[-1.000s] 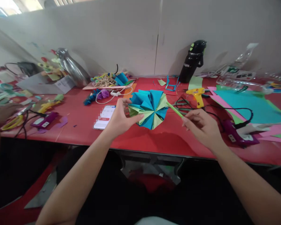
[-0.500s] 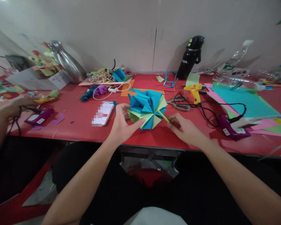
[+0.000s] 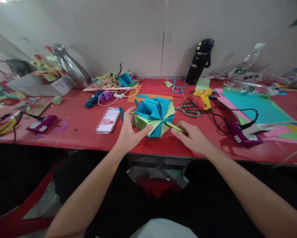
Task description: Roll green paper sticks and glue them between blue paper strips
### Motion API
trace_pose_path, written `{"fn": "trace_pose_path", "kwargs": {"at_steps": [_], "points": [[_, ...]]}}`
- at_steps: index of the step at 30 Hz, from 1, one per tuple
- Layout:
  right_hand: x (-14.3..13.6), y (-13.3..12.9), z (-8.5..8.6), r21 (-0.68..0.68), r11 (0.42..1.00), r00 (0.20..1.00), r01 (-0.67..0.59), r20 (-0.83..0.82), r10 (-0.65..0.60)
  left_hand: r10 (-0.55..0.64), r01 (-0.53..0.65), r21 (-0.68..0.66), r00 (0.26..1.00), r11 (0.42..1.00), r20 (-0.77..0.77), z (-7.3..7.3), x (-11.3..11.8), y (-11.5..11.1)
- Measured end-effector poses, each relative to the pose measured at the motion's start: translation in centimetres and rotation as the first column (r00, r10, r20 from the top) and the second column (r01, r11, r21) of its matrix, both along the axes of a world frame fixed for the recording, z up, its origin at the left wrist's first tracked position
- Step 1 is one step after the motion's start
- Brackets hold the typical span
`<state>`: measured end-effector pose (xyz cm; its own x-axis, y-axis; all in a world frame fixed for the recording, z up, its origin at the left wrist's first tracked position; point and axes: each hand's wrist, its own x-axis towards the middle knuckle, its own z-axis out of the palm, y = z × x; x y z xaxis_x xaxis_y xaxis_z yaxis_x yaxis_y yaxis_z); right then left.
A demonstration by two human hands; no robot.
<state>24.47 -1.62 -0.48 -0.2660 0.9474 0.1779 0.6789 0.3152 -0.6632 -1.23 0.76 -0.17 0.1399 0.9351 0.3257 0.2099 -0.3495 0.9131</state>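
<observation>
A folded paper piece (image 3: 155,114) in blue and pale green, with pleats fanning from a centre, is held above the red table (image 3: 89,140). My left hand (image 3: 130,130) grips its left side, thumb along the front and fingers behind, partly hidden. My right hand (image 3: 188,135) pinches a thin green stick (image 3: 174,127), whose tip meets the centre of the pleats. I cannot tell whether the tip goes inside. A phone (image 3: 108,121) lies left of my left hand. Scissors (image 3: 189,109) and a yellow glue gun (image 3: 203,98) rest behind my right hand.
Purple power strips lie at right (image 3: 245,134) and left (image 3: 41,123), with cables. A black bottle (image 3: 200,62) and a steel jug (image 3: 71,66) stand along the wall. Coloured paper sheets (image 3: 257,107) and a clear plastic bottle (image 3: 251,87) are at right. Yellow-handled pliers (image 3: 6,127) sit far left.
My right hand has moved slightly left, closer to the paper piece, with the green stick. The other person's arm at far left has gone out of view, and the pliers there now show.
</observation>
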Motion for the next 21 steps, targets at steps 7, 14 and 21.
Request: {"fn": "trace_pose_path", "kwargs": {"at_steps": [7, 14, 21], "points": [[-0.97, -0.06, -0.16, 0.032, 0.999, 0.997, 0.011, -0.076, -0.009, -0.01, 0.01, -0.011, 1.0, 1.0, 0.01, 0.2, 0.39, -0.07], [-0.65, -0.8, 0.34, 0.036, 0.999, 0.999, 0.026, -0.044, -0.024, -0.013, 0.013, 0.011, 1.0, 1.0, 0.026, 0.12, 0.37, -0.04], [-0.49, -0.88, -0.04, 0.071, 0.995, 0.995, 0.074, -0.076, -0.069, -0.025, 0.023, 0.074, 0.999, 0.997, 0.033, 0.09, 0.29, -0.23]]}}
